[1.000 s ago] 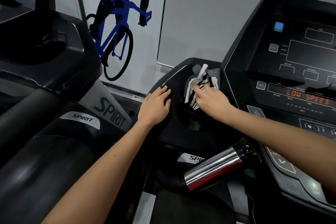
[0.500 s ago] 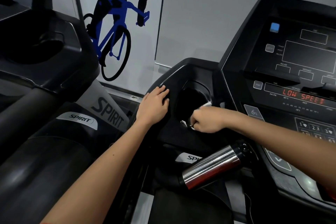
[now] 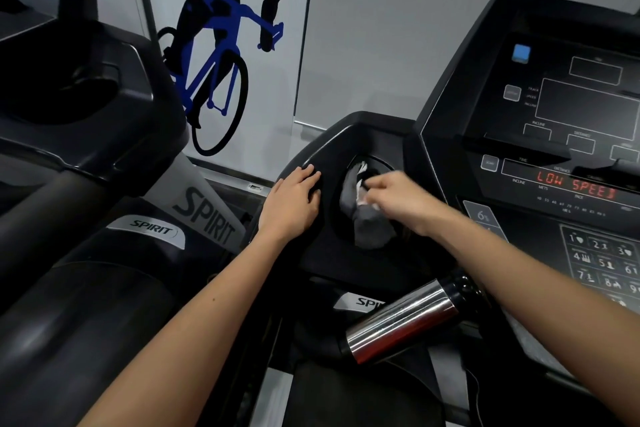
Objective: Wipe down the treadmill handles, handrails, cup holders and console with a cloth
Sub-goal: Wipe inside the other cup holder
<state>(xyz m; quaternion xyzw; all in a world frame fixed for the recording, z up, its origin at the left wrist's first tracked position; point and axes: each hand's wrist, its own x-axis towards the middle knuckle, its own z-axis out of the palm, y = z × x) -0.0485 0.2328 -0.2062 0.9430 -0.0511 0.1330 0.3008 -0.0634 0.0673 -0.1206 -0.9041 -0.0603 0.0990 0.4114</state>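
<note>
Views: one, head camera, wide-angle, worn by the person.
Position: above and behind both forearms, which run from the lower edge up to mid-frame.
Facing: forward and down, aimed at the cup holder (image 3: 335, 215) beside the console (image 3: 554, 107).
Range: near; left hand (image 3: 294, 199) and right hand (image 3: 398, 198) sit at centre, the cloth (image 3: 370, 229) between them.
Margins: neighbouring treadmill (image 3: 86, 97) at left, wall with cyclist graphic (image 3: 214, 55) at top, steel bottle (image 3: 401, 326) low centre, console cut off at right.
Optics: straight edges bow toward the frame borders.
</note>
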